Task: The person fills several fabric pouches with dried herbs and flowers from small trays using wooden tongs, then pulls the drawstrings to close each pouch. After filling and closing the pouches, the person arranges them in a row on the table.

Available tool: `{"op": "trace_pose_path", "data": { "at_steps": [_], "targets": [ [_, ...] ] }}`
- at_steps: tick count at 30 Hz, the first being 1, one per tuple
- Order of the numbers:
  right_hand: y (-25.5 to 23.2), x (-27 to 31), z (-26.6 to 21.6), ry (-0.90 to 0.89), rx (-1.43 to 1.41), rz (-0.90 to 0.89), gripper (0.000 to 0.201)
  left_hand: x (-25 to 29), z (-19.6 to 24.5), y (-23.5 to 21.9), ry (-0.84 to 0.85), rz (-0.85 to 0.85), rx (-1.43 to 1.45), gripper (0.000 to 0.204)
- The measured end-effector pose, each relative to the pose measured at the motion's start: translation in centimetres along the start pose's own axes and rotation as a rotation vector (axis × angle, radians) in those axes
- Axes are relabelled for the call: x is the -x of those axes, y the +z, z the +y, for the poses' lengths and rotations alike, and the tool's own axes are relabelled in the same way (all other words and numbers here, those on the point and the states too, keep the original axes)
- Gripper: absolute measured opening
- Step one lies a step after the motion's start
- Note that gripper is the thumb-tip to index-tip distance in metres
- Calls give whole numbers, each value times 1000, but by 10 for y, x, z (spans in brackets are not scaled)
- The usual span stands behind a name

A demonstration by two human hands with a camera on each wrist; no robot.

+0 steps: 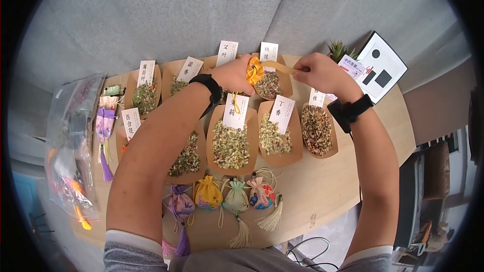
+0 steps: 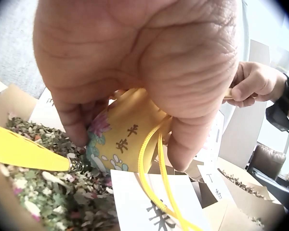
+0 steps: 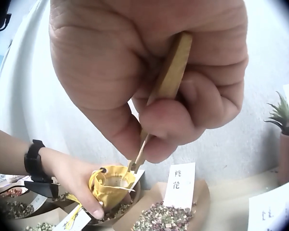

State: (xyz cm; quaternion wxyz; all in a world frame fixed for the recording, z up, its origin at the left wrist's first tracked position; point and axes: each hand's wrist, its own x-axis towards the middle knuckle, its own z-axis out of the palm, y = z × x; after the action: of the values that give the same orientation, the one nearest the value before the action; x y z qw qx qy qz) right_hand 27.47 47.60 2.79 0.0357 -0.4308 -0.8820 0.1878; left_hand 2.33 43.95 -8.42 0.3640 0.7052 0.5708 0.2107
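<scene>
My left hand [image 1: 233,76] grips a yellow drawstring sachet pouch [image 1: 255,70] above the back row of trays. Its flower print and dark characters show in the left wrist view, where yellow cords hang from its side. In the right wrist view the pouch [image 3: 113,188] gapes open at the top. My right hand [image 1: 325,74] pinches a slim wooden spoon [image 1: 278,66] by its handle, fingers curled around it. The spoon's far end is at the pouch's mouth and partly hidden there. Below the pouch lies a paper tray of dried pink-and-green petals [image 1: 268,86].
Paper trays of dried herbs with white label cards stand in two rows, including a jasmine-coloured mix [image 1: 231,143]. Several finished pouches [image 1: 207,192] with tassels lie along the front. A plastic bag [image 1: 70,146] is at left; a potted plant [image 1: 339,50] and a white board [image 1: 380,68] stand at right.
</scene>
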Motion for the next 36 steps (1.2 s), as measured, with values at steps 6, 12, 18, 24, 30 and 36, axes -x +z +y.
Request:
{"op": "trace_pose_path", "data": {
  "at_steps": [6,12,18,24,30,36],
  "targets": [
    [0,-7,13,54,87,-47,32,5,3,-1,9,18,16,101],
    [39,-19,51,196,181,-177,36,1,-4,0,9,11,26,100],
    [52,-19,40,175,1,-263,40,2,-4,-3,8,6,18,101],
    [50,-16,38,106,66,-307,39,4,-5,-3,-10,9,20,103],
    [50,-7,35,19,99,-253,35,7,-2,-5,11,15,31,102],
    [59,-2,39,-111,134,-162,30,6,-1,-5,9,15,22,100]
  ]
}}
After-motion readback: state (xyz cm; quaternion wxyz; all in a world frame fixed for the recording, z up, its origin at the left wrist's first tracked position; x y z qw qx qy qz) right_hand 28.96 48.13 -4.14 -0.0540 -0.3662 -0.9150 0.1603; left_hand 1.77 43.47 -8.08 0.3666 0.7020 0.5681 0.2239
